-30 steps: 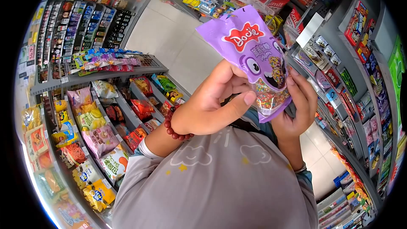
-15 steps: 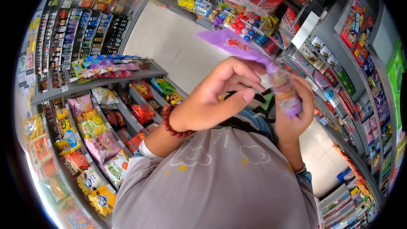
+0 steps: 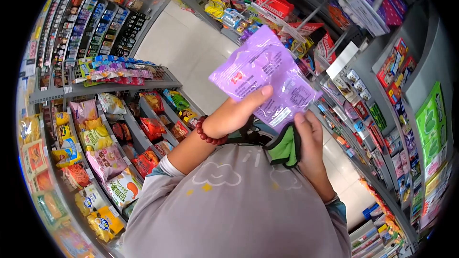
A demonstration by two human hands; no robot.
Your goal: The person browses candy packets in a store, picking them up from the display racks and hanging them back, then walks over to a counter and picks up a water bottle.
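A shiny purple candy bag [image 3: 282, 74] is held up in front of my chest, its printed back with small text and a barcode facing me. My left hand [image 3: 234, 119], with a dark red bead bracelet [image 3: 210, 138] at the wrist, grips the bag's lower left side, thumb on top and the other fingers hidden behind it. My right hand [image 3: 310, 136] pinches the lower right corner. Just below the bag, beside my right hand, a green cloth piece with black edging [image 3: 285, 147] lies against the grey apron [image 3: 234, 200].
Shelves of snack bags [image 3: 106, 162] stand on the left, below a wire rack of pouches [image 3: 114, 71]. Red bags [image 3: 275, 5] hang on hooks beyond my hands. Grey shelving [image 3: 382, 67] with packets, including a large green bag [image 3: 431, 129], rises on the right. Pale floor tiles [image 3: 177, 43] show between.
The bag has been turned over from its cartoon front to its back. My left hand has closed on its lower left side. The green cloth piece now shows more.
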